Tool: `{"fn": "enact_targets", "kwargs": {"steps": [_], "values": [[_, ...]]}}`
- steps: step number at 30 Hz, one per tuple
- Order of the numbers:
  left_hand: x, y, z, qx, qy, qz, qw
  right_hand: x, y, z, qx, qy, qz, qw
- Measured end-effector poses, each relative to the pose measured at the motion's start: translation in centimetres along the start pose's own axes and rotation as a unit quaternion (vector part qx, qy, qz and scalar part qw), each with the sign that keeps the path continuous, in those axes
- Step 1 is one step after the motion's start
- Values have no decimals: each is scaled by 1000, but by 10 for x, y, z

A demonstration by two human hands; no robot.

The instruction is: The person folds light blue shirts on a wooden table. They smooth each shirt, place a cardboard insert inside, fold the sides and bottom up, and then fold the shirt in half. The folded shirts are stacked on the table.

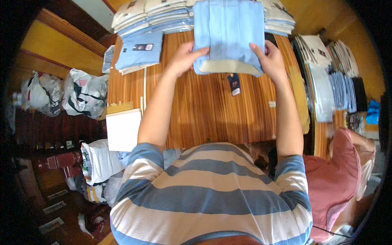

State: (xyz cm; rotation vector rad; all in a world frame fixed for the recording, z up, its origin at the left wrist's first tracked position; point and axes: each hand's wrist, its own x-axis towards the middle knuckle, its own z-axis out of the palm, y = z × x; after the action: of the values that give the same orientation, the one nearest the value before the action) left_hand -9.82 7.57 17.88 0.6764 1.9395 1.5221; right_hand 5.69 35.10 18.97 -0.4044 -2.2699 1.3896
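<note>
A folded light blue garment (228,30) is held up over the far part of the wooden table (196,110), with a pale strip along its near edge. My left hand (188,58) grips its left side, thumb on top. My right hand (270,59) pinches the right side the same way; the fingers of both hands are partly hidden beneath the cloth. A dark hang tag (234,84) dangles or lies just past the garment's near edge; which of the two I cannot tell.
Stacks of folded white and blue garments (163,16) line the far edge. Another folded blue garment with a tag (139,51) lies at far left. A white board (123,130) sits at the left edge. Bagged bundles (85,93) stand left; a person in red (337,179) is at right.
</note>
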Motion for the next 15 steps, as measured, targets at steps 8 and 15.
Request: {"fn": "enact_targets", "kwargs": {"steps": [8, 15], "values": [[-82, -178, 67, 79, 52, -80, 992, -144, 151, 86, -97, -1, 104, 990], [-168, -190, 106, 205, 167, -17, 964, -230, 138, 70, -83, -14, 180, 980]]}}
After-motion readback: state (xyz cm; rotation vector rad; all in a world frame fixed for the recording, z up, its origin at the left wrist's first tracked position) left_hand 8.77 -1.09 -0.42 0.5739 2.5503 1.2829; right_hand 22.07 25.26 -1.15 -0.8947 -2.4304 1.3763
